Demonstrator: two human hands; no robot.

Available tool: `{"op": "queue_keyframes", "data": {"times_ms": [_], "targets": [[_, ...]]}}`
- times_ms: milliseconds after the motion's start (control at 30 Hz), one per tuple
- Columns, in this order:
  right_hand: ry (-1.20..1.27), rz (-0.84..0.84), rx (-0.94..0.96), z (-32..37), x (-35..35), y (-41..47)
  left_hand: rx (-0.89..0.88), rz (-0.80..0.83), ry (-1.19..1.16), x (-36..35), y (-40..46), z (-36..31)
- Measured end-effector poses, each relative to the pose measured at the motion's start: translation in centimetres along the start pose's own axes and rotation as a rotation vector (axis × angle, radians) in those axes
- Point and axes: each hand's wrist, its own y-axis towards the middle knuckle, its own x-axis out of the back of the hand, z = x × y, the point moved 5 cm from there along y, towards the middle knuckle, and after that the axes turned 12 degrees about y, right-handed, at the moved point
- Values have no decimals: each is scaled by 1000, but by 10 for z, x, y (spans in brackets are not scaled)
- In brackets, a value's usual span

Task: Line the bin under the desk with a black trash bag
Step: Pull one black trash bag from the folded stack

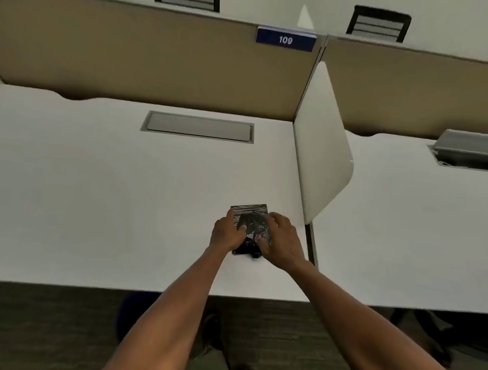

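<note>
A folded black trash bag (pixel 251 228) is seen lying on the white desk (pixel 112 194), near its front edge and close to the white side divider (pixel 321 148). It is pressed from the left by the left hand (pixel 226 234), fingers curled onto it, and gripped at its right edge by the right hand (pixel 281 241). A grey cable cover (pixel 198 126) is set further back, below the tan partition (pixel 158 60) marked 109.

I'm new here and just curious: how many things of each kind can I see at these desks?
Folded black trash bag: 1
Hands, left hand and right hand, both on the bag: 2
White desks: 2
Cable hatches: 2
Number sign, 109: 1
Chair backs: 2
Total: 10
</note>
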Motion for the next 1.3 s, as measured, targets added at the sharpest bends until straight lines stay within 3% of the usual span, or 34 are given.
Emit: {"op": "queue_keyframes", "data": {"times_ms": [233,333,500,633,767,900,1033,1133,1300], "targets": [[-154,311,-79,-29,-42,34,135,101,-54,-20,25,-1],[-178,372,-89,-37,-54,44,175,98,-123,-25,33,-1],[-49,351,-80,-45,-60,52,206,58,-226,-27,30,-1],[183,183,-20,-49,-39,58,256,-29,-329,-22,23,4],[415,112,38,-52,3,62,170,-50,-367,-11,10,4],[549,271,96,-53,50,67,-68,1,-172,10,-2,-12],[609,435,175,-37,92,77,-173,164,-102,31,-19,-34],[713,523,135,-27,111,88,-225,159,-74,41,-34,-48],[898,638,25,-11,121,105,-194,144,-382,47,-70,-52]]}}
